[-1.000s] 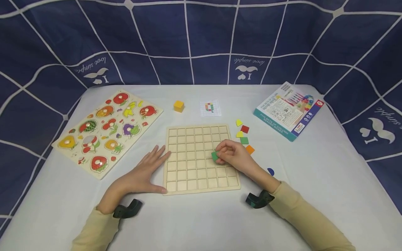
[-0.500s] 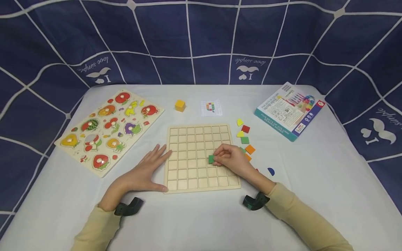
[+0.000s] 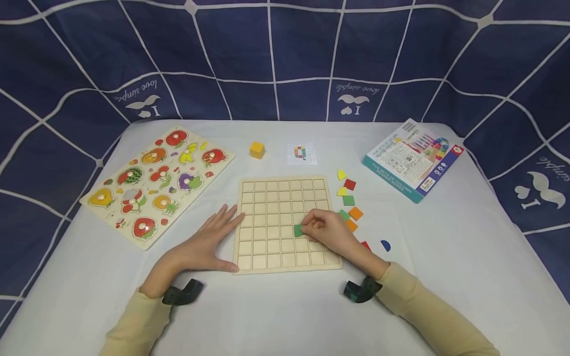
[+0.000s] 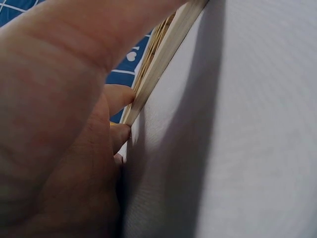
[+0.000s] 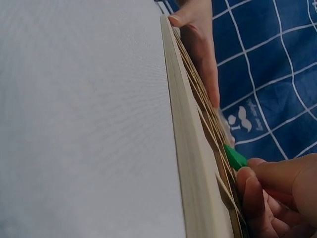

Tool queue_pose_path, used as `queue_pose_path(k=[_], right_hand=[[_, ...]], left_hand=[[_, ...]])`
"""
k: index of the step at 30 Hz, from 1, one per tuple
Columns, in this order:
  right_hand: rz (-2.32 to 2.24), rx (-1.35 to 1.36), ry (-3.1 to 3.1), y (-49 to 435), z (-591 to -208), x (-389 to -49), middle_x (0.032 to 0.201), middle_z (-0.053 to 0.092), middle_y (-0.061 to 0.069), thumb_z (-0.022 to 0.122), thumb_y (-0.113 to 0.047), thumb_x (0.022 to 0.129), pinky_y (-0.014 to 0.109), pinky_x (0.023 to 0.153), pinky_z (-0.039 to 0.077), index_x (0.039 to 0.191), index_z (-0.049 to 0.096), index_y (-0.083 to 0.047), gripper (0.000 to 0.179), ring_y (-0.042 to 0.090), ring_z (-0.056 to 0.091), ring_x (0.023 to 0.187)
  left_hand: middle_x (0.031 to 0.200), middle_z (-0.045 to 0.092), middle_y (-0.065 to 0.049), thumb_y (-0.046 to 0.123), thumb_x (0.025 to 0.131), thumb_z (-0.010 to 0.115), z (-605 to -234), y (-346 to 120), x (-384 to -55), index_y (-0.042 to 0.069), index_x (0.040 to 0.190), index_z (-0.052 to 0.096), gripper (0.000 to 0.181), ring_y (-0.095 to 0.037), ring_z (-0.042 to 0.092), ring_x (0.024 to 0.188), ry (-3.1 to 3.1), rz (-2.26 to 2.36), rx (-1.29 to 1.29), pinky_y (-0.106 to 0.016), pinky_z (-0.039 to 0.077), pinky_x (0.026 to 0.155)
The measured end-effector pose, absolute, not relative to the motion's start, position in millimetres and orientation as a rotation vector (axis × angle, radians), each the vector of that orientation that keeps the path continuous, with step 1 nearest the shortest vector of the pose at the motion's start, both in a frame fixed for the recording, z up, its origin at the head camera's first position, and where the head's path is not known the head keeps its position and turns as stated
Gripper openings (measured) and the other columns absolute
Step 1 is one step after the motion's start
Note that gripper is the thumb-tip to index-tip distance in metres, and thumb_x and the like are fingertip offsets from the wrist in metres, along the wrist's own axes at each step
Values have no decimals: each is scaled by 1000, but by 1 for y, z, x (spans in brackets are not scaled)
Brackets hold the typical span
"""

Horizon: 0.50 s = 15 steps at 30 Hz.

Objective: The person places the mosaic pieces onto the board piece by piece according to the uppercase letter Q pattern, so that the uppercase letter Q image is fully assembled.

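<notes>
A wooden grid board (image 3: 267, 247) of square cells lies on the white table. My right hand (image 3: 329, 231) pinches a green square tile (image 3: 298, 231) between thumb and fingers, over a cell right of the board's middle. In the right wrist view the green tile (image 5: 235, 157) is tilted, with its lower edge down at the grid. My left hand (image 3: 207, 244) rests with spread fingers at the board's left edge, the thumb by the near left corner. The left wrist view shows its fingertips against the side of the board (image 4: 163, 54).
Loose tiles lie right of the board, among them a red square (image 3: 350, 184), an orange square (image 3: 356, 213) and a blue half-circle (image 3: 385, 245). Behind it are a yellow cube (image 3: 257, 150) and a pattern card (image 3: 301, 153). A fruit puzzle (image 3: 153, 185) lies left, a box (image 3: 411, 160) right.
My right hand has brought the green tile slightly left and nearer, down onto a cell of the board. The left hand stays at the board's edge.
</notes>
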State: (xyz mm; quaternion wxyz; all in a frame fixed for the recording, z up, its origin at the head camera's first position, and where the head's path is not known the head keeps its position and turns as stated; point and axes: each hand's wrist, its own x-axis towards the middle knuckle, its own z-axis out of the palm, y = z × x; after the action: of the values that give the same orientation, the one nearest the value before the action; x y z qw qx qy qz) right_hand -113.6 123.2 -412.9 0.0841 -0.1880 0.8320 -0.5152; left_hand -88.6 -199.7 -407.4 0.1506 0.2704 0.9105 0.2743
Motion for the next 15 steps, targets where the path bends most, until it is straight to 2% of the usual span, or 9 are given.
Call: queue_pose_path(k=[6,15], right_hand=[[-1476,-597,2567,121,-410,-113,61,59,-3,72,-5,82,24,50,47,89,70,-5,7,11,55,50],[-1415,-694,2613,124,-409,-113,85,65,-2,71,-2,82,23,56,48,94,74,-5,13,8,55,62]], left_hand=[[155,3,-12,62,59,77,-406,-200,-90,10,150,20,119,-27,-9,139,2625,778,775,-48,0,109],[155,4,-13,60,59,78,-409,-200,-89,9,149,22,118,-29,-9,139,2613,814,782,-49,0,109]])
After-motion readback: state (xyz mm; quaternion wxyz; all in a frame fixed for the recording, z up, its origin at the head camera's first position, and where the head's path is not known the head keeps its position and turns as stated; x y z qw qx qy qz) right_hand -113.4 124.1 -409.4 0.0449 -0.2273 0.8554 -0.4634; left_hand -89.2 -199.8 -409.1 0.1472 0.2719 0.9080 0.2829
